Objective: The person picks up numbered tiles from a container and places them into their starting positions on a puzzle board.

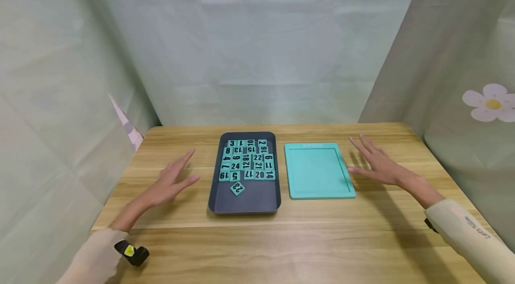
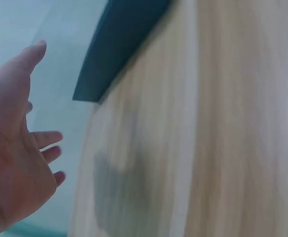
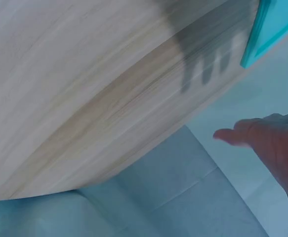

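A dark grey tray point(image 1: 249, 201) lies on the wooden table, holding several turquoise number tiles point(image 1: 246, 158) in rough rows. One tile marked 23 point(image 1: 237, 188) sits turned askew below the others. Right of the tray lies a flat turquoise frame board point(image 1: 318, 172) with a raised rim and no tiles in it. My left hand point(image 1: 169, 181) hovers left of the tray, fingers extended and thumb apart, holding nothing. Over the board's right edge, my right hand point(image 1: 378, 165) spreads its fingers, also holding nothing. In the left wrist view, the left palm point(image 2: 15, 148) shows beside the tray's dark side.
The wooden table point(image 1: 257, 248) extends in front of the tray and board. Pale cloth point(image 1: 257, 51) hangs behind and at both sides, with a white flower print point(image 1: 492, 103) at right. A black wrist strap device point(image 1: 132, 252) is on the left sleeve.
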Demonstrator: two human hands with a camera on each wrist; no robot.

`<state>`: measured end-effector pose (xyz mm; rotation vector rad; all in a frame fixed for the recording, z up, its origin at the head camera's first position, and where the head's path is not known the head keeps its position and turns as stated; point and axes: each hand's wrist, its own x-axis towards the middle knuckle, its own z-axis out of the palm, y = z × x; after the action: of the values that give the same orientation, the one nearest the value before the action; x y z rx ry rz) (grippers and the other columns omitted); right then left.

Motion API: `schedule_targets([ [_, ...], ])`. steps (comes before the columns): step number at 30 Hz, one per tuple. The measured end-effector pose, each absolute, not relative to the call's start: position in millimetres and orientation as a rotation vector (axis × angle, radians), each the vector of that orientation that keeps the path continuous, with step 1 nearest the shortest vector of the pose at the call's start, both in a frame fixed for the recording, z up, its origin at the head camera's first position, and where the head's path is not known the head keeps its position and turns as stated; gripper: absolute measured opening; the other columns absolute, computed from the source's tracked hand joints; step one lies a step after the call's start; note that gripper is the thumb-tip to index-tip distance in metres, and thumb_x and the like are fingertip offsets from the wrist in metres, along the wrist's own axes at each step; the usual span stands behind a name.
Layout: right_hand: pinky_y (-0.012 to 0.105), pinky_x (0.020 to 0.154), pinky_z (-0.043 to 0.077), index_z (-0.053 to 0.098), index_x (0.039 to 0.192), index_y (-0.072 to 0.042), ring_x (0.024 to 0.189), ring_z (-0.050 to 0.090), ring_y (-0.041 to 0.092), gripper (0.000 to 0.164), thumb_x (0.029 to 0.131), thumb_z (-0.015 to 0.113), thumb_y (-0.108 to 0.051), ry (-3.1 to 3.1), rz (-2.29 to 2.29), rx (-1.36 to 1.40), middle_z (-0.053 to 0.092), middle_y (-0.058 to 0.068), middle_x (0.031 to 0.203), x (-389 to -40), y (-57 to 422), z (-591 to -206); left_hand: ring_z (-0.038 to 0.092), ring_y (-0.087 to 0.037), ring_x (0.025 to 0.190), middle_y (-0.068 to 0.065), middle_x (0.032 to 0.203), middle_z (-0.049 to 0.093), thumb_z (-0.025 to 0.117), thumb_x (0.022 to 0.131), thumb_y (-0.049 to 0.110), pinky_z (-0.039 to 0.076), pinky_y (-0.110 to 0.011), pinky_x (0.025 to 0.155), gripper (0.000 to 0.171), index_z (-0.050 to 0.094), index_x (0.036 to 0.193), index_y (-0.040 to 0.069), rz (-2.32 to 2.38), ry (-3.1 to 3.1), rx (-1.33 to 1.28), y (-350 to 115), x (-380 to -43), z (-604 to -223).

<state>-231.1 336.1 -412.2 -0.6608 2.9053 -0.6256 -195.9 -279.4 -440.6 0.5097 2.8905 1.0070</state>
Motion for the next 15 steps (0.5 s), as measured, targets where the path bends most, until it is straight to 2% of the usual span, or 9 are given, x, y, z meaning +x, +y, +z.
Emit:
schedule_targets([
  [7, 0.079, 0.110, 0.018, 0.006, 0.166, -0.022, 0.152, 0.011, 0.057, 0.092, 0.099, 0.068, -0.035, 2.809, -0.790, -0.706, 0.005, 0.030, 0.169, -230, 330, -411, 0.042, -0.047, 0.143, -0.025, 0.161, 0.036, 0.056, 0.105, 0.035, 0.035, -0.068, 0.111, 0.079, 0.005, 0.165, 0.031, 1.318, 2.521, 0.483, -266, -207, -442],
  [15, 0.075, 0.111, 0.025, 0.012, 0.166, -0.020, 0.151, 0.021, 0.053, 0.089, 0.098, 0.069, -0.035, 2.805, -0.798, -0.752, 0.019, 0.024, 0.168, -227, 328, -412, 0.038, -0.045, 0.145, -0.024, 0.160, 0.038, 0.062, 0.103, 0.034, 0.037, -0.061, 0.114, 0.081, 0.012, 0.166, 0.022, 1.235, 2.375, 0.534, -261, -211, -450],
])
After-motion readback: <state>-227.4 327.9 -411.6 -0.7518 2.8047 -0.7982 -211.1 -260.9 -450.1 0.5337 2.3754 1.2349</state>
